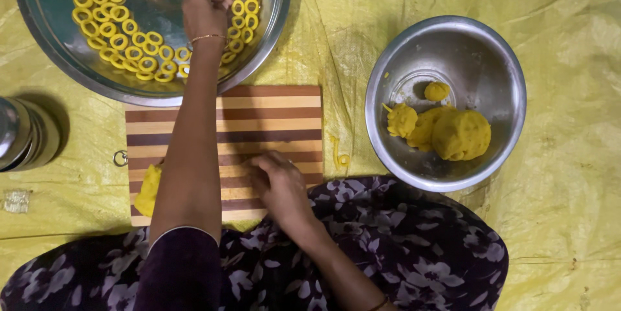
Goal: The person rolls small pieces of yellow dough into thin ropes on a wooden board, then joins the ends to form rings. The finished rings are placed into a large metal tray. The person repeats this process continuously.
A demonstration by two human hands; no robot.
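Yellow plastic sheet (569, 155) covered floor, creased and wrinkled. Steel bowl (453, 39) stood at right on sheet, holding several lumps of yellow dough (460, 133), one large, others smaller. Thin curl of dough scrap (340, 157) lay on sheet between striped board and bowl. Stack of steel containers (26, 133) sat at left edge, partly out of view. Small metal ring (120, 157) lay just beside them. Small clear crumpled wrapper (15, 200) lay below, near left edge. Dark floral cloth (414, 253) filled bottom of view.
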